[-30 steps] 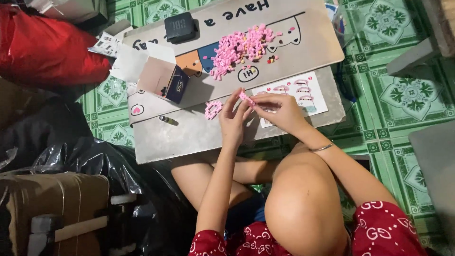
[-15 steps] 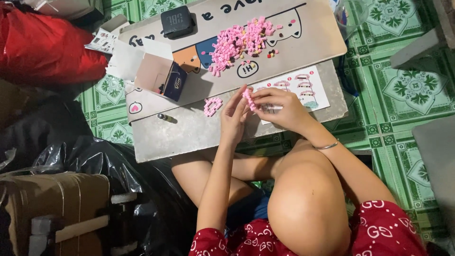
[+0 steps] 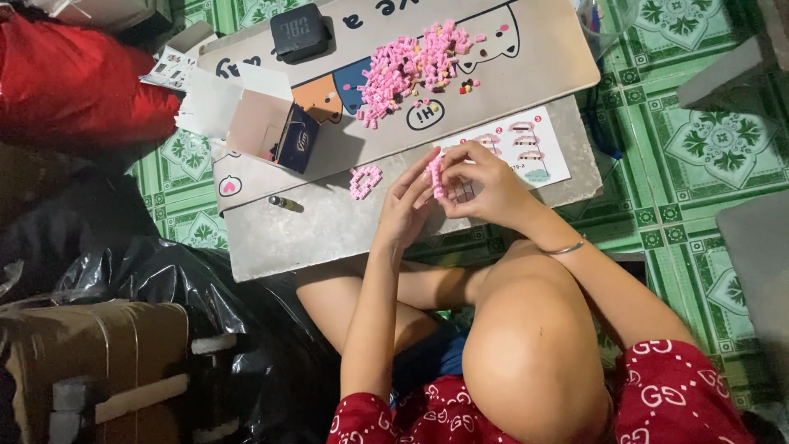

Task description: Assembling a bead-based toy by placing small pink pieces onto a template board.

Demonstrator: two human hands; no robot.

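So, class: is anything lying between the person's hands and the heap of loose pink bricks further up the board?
Nothing visible blocks it. Between the hands, left hand and right hand, and the pink brick heap lies only bare board.

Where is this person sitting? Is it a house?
Probably a home. The person sits on a green patterned tile floor at a low table, both hands (left hand, right hand) on a pink brick piece, near a pile of pink bricks.

I was looking down into a home: a patterned green tile floor (image 3: pixel 699 156), a low table (image 3: pixel 345 230), a red bag (image 3: pixel 74 90) and a cardboard box (image 3: pixel 90 362) crowded around it.
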